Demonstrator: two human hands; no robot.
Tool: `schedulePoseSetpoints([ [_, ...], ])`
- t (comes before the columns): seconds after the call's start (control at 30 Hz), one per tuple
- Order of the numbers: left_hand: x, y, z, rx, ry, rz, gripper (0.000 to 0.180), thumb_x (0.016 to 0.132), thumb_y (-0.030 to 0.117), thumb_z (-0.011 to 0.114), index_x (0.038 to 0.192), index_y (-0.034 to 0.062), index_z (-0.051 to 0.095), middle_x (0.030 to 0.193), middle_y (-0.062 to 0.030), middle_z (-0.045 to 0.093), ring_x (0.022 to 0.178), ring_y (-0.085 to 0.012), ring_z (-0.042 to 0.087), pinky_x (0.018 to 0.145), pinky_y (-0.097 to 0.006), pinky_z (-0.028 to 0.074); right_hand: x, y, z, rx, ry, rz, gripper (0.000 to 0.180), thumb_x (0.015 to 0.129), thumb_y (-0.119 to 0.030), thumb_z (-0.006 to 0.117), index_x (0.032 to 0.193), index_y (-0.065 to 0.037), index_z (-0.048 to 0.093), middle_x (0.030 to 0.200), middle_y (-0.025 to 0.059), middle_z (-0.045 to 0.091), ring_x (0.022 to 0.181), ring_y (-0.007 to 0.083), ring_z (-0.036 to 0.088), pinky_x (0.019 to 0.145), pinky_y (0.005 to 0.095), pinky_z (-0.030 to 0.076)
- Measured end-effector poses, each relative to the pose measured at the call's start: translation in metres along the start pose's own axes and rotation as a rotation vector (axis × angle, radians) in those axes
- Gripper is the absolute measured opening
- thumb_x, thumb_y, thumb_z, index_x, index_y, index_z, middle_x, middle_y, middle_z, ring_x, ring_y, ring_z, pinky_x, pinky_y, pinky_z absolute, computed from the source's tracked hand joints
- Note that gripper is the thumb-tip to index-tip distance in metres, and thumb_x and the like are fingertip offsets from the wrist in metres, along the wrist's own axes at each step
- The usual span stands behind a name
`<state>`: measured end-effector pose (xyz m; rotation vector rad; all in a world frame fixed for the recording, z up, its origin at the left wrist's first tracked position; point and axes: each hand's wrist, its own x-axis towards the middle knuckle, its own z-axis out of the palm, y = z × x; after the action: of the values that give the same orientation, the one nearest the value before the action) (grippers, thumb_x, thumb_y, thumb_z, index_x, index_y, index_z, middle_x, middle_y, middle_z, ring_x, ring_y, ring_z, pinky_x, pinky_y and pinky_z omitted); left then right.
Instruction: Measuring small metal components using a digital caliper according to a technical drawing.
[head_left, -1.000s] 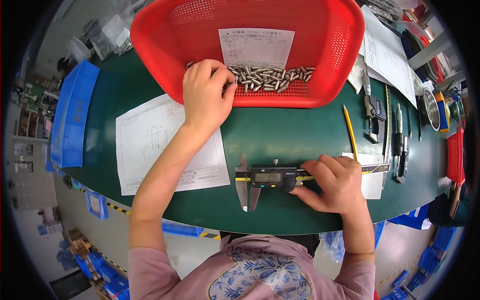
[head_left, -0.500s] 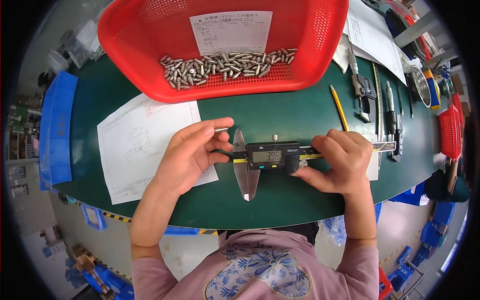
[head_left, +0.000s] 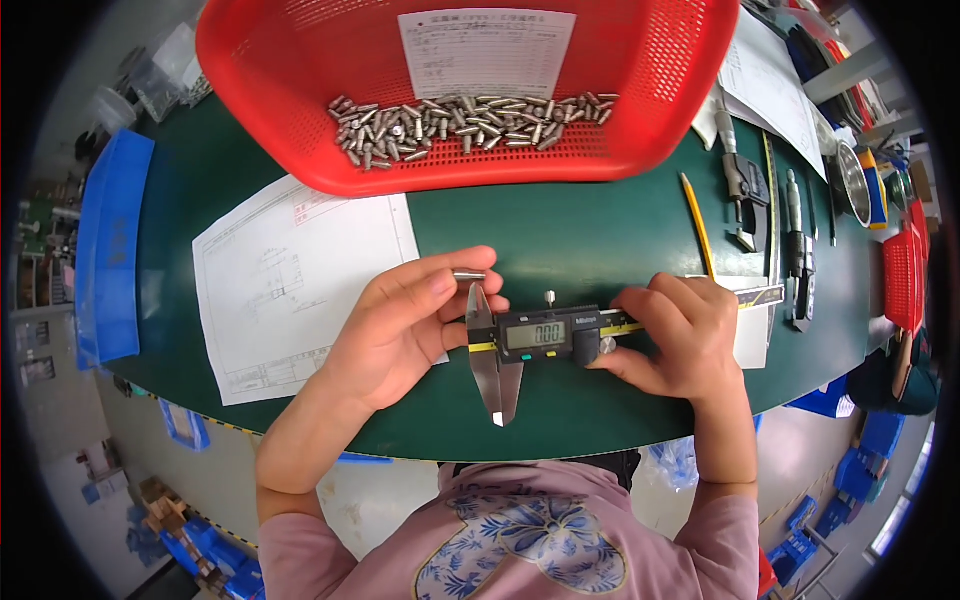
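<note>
The left hand (head_left: 385, 335) is pinching a small metal pin (head_left: 468, 275) between thumb and pointing finger, with hardly any gap past the pin's width; the pin is lying sideways above the middle of the bench's near edge, just by the tips of the caliper (head_left: 540, 336), and I cannot tell if they are touching; the right hand (head_left: 680, 335) is curling its fingers around the caliper's bar, with the thumb pressing near the little wheel; the caliper's jaws are sitting together. A red basket (head_left: 480, 181) is standing at the bench's (head_left: 420, 430) far edge, holding many pins (head_left: 465, 125); a drawing sheet (head_left: 290, 310) is lying toward the left edge; a yellow pencil (head_left: 697, 225) is resting toward the right edge.
</note>
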<state>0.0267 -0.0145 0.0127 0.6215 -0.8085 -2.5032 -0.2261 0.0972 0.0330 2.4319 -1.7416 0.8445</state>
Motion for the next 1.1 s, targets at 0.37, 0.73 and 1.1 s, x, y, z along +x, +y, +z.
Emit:
schedulePoseSetpoints([
  [0.37,-0.0011,-0.0021,0.0025,0.013,0.038,0.041,0.036,0.098,0.018,0.049,0.128,-0.0019,0.052,0.109,-0.0118,0.062,0.104,-0.0255,0.063,0.085,-0.034,0.056,0.0022,-0.0029,-0.002,0.043,-0.067,-0.008,0.04,0.063,-0.032,0.077,0.088,-0.005,0.062,0.063,0.0028,0.049,0.046,0.0201,0.049,0.041,0.0322,0.036],
  [0.73,-0.0012,-0.0037,0.0022,0.025,0.02,0.064,0.035,0.099,0.017,0.048,0.127,-0.0027,0.052,0.109,-0.0131,0.062,0.104,-0.0264,0.063,0.087,-0.035,0.055,0.0033,-0.0041,-0.0026,0.074,-0.077,0.003,0.037,0.063,-0.027,0.074,0.089,-0.004,0.062,0.063,0.0032,0.049,0.047,0.0202,0.05,0.041,0.0325,0.036],
  [1.1,-0.002,-0.0049,0.0035,0.043,0.036,0.054,0.035,0.098,0.017,0.05,0.126,-0.0021,0.053,0.108,-0.0121,0.063,0.103,-0.0258,0.063,0.086,-0.038,0.055,0.0027,-0.0063,-0.0025,0.059,-0.065,-0.022,0.035,0.063,-0.025,0.069,0.089,-0.003,0.062,0.064,0.0037,0.049,0.047,0.0201,0.051,0.042,0.0324,0.039],
])
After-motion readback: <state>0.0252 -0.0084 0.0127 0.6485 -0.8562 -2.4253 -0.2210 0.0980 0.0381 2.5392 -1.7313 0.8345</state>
